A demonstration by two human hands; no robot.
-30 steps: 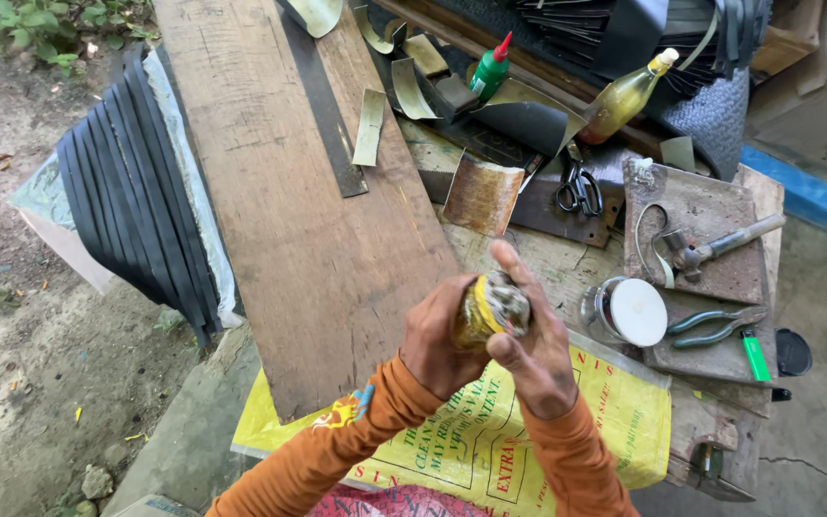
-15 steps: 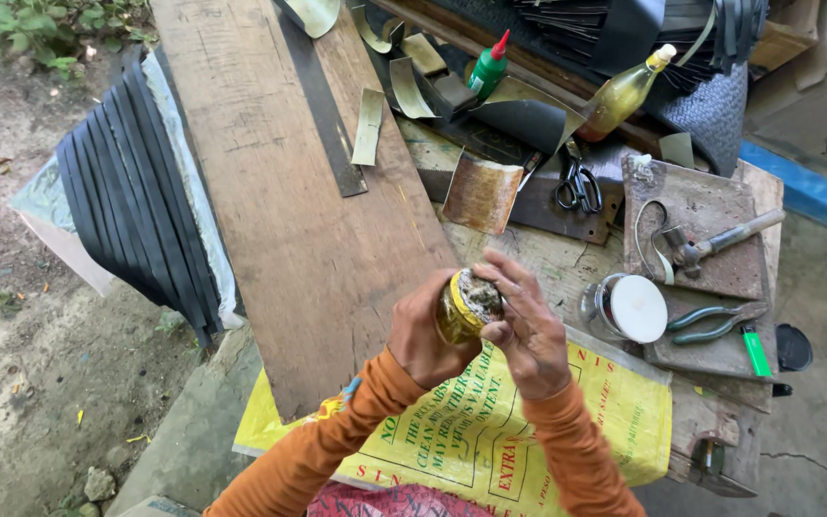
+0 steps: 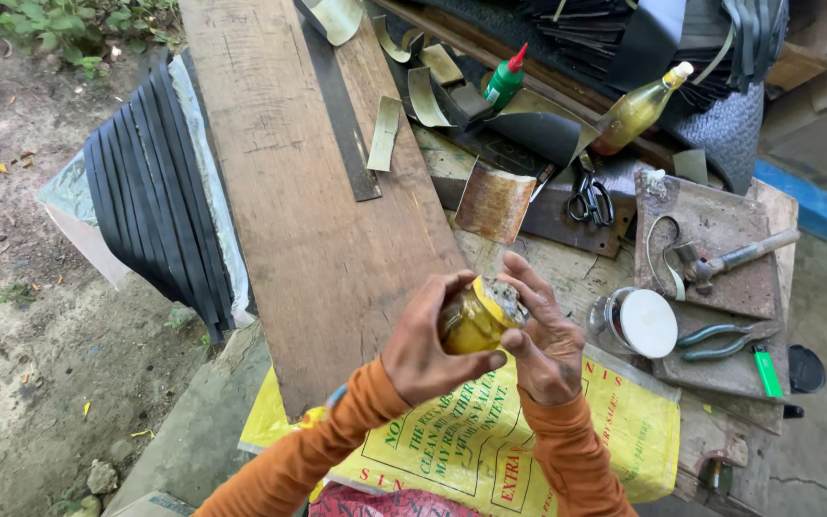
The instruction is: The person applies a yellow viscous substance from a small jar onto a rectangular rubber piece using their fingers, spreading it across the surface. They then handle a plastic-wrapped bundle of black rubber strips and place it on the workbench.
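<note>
Hands meet above the yellow sack (image 3: 614,431): your left hand (image 3: 425,347) wraps a small yellow jar (image 3: 471,321), your right hand (image 3: 546,337) closes its fingers on the lid. Beyond lie a white-lidded jar (image 3: 636,324), pliers (image 3: 720,342), hammer (image 3: 729,258) and scissors (image 3: 589,199).

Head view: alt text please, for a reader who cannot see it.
Two hands in orange sleeves hold a small yellow glass jar over a cluttered workbench: the left hand cups its body, the right hand has its fingers on the grimy lid. A long brown wooden plank, black-handled scissors and a steel hammer lie nearby.
</note>
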